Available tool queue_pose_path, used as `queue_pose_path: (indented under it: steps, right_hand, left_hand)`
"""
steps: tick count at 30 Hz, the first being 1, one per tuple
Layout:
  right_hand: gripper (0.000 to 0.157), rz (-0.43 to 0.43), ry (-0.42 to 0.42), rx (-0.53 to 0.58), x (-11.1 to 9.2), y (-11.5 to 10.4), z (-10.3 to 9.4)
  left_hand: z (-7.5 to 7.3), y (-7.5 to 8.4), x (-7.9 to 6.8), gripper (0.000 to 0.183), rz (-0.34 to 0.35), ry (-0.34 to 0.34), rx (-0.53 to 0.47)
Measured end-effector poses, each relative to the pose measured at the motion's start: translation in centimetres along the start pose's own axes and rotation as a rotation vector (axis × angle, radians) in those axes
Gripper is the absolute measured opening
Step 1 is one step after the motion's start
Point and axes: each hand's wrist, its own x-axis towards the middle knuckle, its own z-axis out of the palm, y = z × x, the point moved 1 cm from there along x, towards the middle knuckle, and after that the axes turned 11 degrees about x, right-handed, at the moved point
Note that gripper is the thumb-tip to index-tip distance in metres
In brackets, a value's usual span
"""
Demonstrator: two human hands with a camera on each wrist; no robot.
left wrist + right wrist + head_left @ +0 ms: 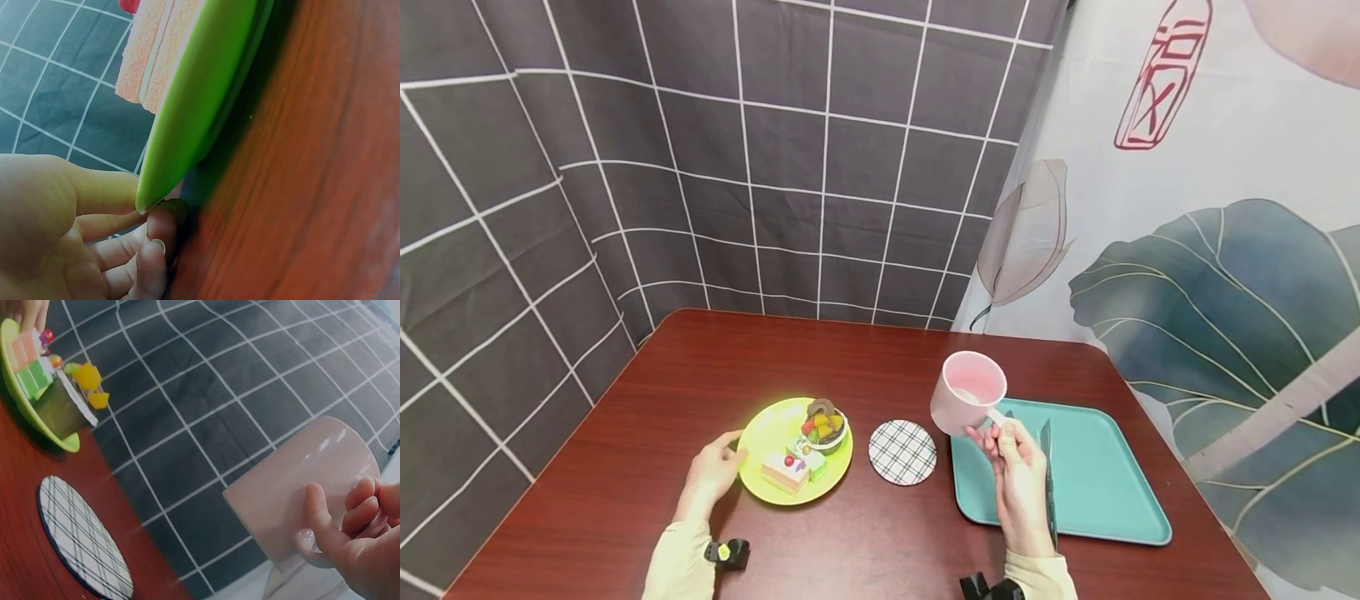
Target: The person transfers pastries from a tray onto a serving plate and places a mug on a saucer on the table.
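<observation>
In the head view my left hand [709, 473] is at the left rim of a yellow-green plate [762, 435]. In the left wrist view its thumb lies against the rim, with curled fingers below, pinching the plate's edge. Toy-like sweets sit on the plate: a pink cake slice [785, 475], a green cake slice [815, 463] and a fruit-topped cup [825, 428]. My right hand [1022, 487] grips a pink mug [300, 481] by its handle. The mug is held up off the table, near the tray's left back corner. A round checked coaster [902, 452] lies between plate and mug.
A teal tray [1112, 475] lies on the right of the red-brown table [835, 358], with a thin dark object [1048, 475] on it, partly hidden by my right hand. A dark grid curtain [782, 150] hangs behind the table and a patterned light one to the right.
</observation>
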Motion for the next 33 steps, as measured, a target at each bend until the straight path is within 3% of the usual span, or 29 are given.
queue_pose_path:
  steps: [8, 17, 23, 33]
  right_hand:
    - [0.029, 0.021, -0.093, 0.023, -0.3, 1.5, 0.4]
    - [0.028, 0.067, -0.098, 0.078, -0.5, 2.5, 0.9]
    - [0.029, 0.076, -0.145, 0.098, -0.7, 3.2, 0.8]
    - [0.029, 0.148, -0.158, 0.032, -1.0, 4.5, 0.9]
  left_hand:
    - [0.1, 0.0, -0.1, 0.043, -0.009, 0.003, -0.002]
    - [0.1, -0.2, 0.0, 0.042, -0.008, 0.010, -0.003]
    - [0.1, -0.1, 0.1, 0.042, -0.013, 0.007, -0.001]
    - [0.2, -0.2, 0.2, 0.041, 0.004, 0.022, 0.009]
